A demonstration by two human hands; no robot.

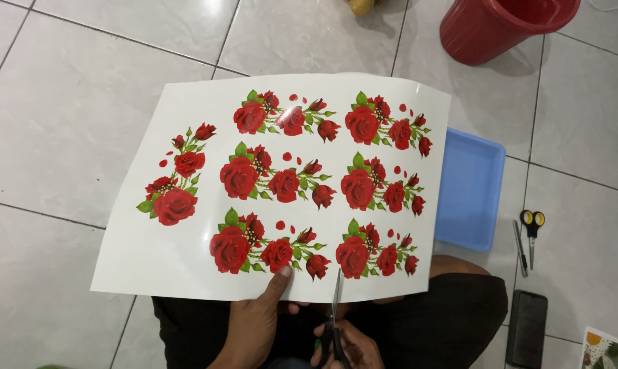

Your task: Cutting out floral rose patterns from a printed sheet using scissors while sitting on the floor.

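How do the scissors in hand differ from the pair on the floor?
The scissors in hand are upright, blades up at the rose sheet edge, dark handles gripped by the right hand; the floor scissors lie flat, untouched, beside a pen. The floor pair has yellow-and-black handles. Both point away from the person.

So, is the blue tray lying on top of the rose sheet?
No, the blue tray lies on the floor under the rose sheet's right edge.

Glossy pale floor tiles (63,102) with dark grout carry soft overhead glare. A red bucket (500,27) stands at the top right, casting a faint shadow.
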